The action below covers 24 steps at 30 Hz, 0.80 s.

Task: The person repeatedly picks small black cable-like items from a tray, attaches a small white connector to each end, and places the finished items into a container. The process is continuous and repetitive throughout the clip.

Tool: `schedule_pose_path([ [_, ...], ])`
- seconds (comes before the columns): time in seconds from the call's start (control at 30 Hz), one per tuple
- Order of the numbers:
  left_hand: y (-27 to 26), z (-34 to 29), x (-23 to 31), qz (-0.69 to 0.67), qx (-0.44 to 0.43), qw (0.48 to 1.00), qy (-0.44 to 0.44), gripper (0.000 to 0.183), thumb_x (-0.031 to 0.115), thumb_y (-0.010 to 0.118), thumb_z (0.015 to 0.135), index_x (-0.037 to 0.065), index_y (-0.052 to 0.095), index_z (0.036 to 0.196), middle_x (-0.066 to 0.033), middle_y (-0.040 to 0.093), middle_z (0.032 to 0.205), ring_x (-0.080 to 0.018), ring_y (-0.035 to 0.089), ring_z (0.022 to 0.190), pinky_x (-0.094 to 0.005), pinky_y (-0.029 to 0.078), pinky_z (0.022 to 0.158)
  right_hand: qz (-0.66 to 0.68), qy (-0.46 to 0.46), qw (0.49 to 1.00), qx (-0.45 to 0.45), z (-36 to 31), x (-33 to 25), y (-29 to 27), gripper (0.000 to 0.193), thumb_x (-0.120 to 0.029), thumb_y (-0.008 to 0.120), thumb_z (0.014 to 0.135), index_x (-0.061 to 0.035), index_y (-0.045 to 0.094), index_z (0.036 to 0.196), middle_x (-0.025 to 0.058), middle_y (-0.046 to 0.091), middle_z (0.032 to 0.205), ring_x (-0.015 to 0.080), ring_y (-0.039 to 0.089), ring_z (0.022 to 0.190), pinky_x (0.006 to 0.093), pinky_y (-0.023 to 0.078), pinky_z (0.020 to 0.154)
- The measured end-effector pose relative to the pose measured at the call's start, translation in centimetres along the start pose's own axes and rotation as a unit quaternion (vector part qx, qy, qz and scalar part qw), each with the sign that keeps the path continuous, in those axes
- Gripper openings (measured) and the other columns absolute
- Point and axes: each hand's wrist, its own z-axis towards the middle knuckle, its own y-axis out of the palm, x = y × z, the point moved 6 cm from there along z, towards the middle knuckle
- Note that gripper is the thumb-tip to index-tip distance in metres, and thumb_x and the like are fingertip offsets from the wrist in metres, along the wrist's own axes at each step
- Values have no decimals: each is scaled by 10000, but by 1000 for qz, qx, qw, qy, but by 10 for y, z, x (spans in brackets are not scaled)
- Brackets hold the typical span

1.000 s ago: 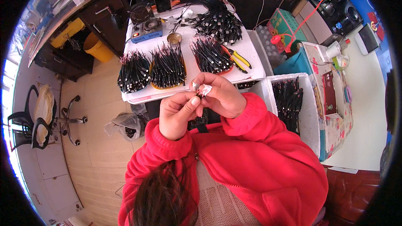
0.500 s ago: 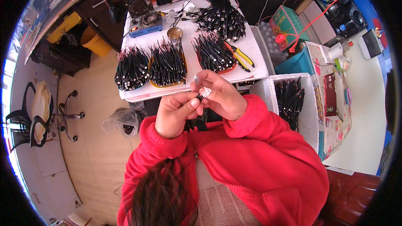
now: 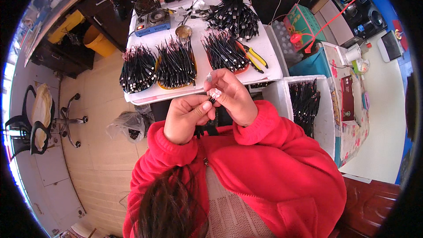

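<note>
In front of my chest, my left hand (image 3: 187,117) is closed, its thumb and fingers pinching a few thin black cables (image 3: 212,100). My right hand (image 3: 238,99) meets it from the right, its thumb pressed at the upper ends of the same cables. White wrapping (image 3: 215,92) covers that thumb's tip, and a pale wrap sits on the raised index fingertip. Both hands are above the table's front edge. Beyond them stand bundles of black cables with metal plugs: a left bundle (image 3: 136,70), a middle bundle (image 3: 175,66) and a right bundle (image 3: 224,53), the latter two in shallow trays.
On the white table (image 3: 143,98) are yellow-black pliers (image 3: 255,59), a blue heating device (image 3: 152,24), a small round dish (image 3: 183,32) and a large cable heap (image 3: 233,17). A white foam box (image 3: 326,119) of cables stands at right. A plastic bag (image 3: 128,123) lies on the floor.
The hands stay almost in place, still together at the cables. My right hand's fingers have shifted very slightly; the table appears a little higher and further left.
</note>
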Motion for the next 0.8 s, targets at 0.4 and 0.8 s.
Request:
schedule_pose_path([
  [0.4, -16, 8, -7, 110, 29, 993, -3, 151, 88, 540, 933, -22, 641, 911, -7, 593, 683, -28, 421, 555, -166, 317, 494, -138, -76, 987, -9, 8, 11, -13, 235, -157, 542, 940, -46, 440, 1120, 16, 497, 937, 75, 464, 835, 205, 397, 700],
  [0.8, -19, 0, -7, 84, 63, 994, -12, 154, 90, 549, 923, -21, 652, 895, -12, 576, 651, -23, 380, 503, -175, 266, 456, -489, -129, 861, -61, 11, -19, 4, 224, -179, 583, 913, -11, 509, 783, 34, 530, 638, 84, 513, 596, 270, 421, 540],
])
